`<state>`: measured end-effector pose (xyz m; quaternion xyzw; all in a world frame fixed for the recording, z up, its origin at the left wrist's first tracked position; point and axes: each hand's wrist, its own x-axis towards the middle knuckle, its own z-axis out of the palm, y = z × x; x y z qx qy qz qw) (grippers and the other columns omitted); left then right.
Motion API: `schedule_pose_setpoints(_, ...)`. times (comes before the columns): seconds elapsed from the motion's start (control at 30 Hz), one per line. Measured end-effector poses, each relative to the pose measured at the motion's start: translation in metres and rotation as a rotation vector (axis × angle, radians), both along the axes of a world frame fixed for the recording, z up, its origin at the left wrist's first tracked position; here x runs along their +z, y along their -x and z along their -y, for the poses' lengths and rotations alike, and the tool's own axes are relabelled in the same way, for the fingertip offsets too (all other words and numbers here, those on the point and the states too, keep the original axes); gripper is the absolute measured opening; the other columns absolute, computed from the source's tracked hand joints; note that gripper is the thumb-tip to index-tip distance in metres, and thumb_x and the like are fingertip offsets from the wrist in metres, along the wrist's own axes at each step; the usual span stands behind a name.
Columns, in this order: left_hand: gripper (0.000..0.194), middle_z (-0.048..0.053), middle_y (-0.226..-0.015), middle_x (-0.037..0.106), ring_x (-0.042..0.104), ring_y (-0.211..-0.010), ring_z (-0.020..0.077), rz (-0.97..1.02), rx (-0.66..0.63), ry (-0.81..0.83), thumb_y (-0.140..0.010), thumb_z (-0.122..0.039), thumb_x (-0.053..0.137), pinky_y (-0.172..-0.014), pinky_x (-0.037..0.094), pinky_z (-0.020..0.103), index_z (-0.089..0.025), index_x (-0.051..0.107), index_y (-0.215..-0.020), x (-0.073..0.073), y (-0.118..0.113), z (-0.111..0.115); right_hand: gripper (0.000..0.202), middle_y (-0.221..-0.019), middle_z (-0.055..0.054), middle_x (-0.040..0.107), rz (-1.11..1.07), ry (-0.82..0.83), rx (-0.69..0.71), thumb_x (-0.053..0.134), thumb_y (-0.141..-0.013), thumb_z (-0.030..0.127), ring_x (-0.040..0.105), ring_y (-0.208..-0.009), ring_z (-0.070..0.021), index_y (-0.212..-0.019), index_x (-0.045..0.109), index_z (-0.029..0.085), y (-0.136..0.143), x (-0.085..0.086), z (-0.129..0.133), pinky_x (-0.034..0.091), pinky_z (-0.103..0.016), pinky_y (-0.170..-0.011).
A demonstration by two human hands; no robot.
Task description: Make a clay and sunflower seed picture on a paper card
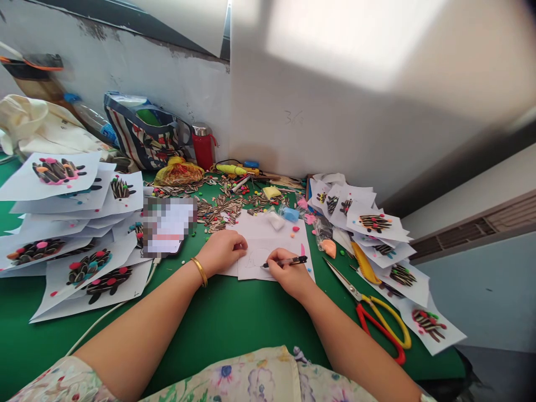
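A white sheet of paper lies on the green table in front of me, over another white sheet. Faint curved lines are drawn on it. My right hand grips a black pen, its tip at the drawn lines. My left hand rests on the left part of the paper with the fingers slightly bent and holds nothing. Just beyond the paper are a white lump of clay and a blue one.
Stacked cards with seed pictures stand left and right. Scissors and a yellow cutter lie right. A phone with a cable lies left. Loose seeds, a striped bag and a red flask are behind.
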<state>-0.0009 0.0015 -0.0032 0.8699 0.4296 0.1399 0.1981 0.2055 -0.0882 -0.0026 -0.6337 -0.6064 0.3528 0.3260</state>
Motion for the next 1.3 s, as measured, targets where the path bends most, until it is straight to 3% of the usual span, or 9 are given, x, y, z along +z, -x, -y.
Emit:
schedule_pose_setpoints(0.93,0.010,0.001,-0.080,0.069,0.059,-0.078,0.0180,-0.011,0.001,-0.004,-0.078,-0.028,0.066,-0.071,0.042,0.028,-0.023,0.072,-0.084,0.0012,0.0000,0.0006,0.012,-0.062,0.003,0.058,-0.006,0.018,-0.009,0.050,-0.074,0.025,0.050,-0.061,-0.0141,-0.067,0.059,0.021,-0.0021,0.0001,-0.0008,0.035,-0.024,-0.053)
schedule_pose_setpoints(1.3,0.010,0.002,-0.080,0.069,0.059,-0.078,0.0183,-0.011,0.002,0.001,-0.078,-0.028,0.066,-0.073,0.043,0.029,-0.023,0.072,-0.084,0.0029,-0.0004,0.0012,0.013,-0.066,0.002,0.060,0.015,0.012,-0.042,0.050,-0.076,0.028,0.053,-0.064,-0.0155,-0.070,0.060,0.022,-0.0021,0.0016,-0.0011,0.038,-0.026,-0.057)
